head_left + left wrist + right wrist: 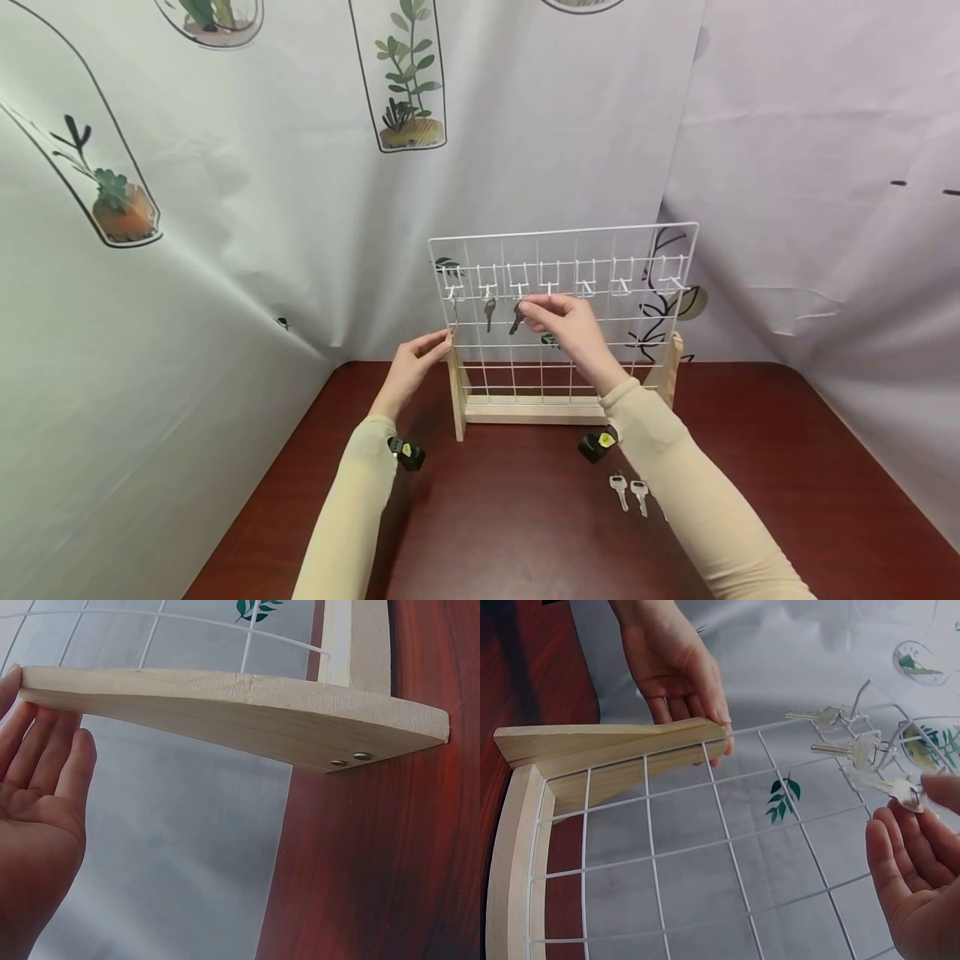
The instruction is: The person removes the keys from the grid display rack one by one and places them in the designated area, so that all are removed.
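A white wire grid (540, 344) stands in a wooden frame, with a row of white hooks along its upper part. My left hand (408, 367) grips the top of the left wooden post (247, 694), thumb on one side and fingers on the other. Near the third hook from the left, my right hand (573, 329) pinches a key (901, 793) by its head between thumb and fingers. Whether that key hangs on the hook cannot be told. Two other keys hang from the first two hooks, one of them the second-hook key (490, 314).
Loose keys (639, 497) lie on the dark red table (510, 517) beside my right forearm, one partly hidden by the sleeve. A light plant-printed cloth (285, 167) hangs behind the grid and along the sides.
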Demonstrator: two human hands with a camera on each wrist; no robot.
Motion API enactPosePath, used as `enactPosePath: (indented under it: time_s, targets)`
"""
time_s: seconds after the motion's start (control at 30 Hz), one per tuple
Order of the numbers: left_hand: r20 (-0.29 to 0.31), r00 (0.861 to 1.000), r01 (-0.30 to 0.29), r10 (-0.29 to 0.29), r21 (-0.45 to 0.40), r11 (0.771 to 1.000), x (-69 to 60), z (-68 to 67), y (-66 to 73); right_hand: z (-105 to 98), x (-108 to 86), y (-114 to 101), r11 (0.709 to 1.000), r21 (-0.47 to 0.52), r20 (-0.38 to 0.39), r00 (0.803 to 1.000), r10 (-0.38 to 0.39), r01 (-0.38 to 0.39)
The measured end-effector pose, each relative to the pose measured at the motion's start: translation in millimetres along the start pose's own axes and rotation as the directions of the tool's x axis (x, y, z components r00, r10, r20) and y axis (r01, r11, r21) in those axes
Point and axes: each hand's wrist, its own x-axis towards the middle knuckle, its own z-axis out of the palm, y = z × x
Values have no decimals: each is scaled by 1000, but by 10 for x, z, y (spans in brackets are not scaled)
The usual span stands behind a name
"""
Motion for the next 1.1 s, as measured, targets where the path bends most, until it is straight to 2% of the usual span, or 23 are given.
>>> enactPosePath:
  time_s: [0.27,0.5,0.73,0.87,1.1]
  targets:
    - [-4,1000,-21,21,-4,1000,4,21,3,37,-6,-18,998,54,-23,1000,-19,20]
    - [0,1000,8,-8,9,1000,-13,13,-6,77,-69,-74,995,99,-24,999,-21,23]
    - [1,1000,7,-7,-16,1000,-16,28,-1,71,-120,-126,992,114,-17,999,-51,53]
    - [4,1000,10,-9,-19,1000,-19,31,2,42,-184,-168,994,91,7,998,-67,66]
    - [28,999,24,-22,-48,999,-5,3,-14,-117,-319,-170,996,-46,89,994,-70,75]
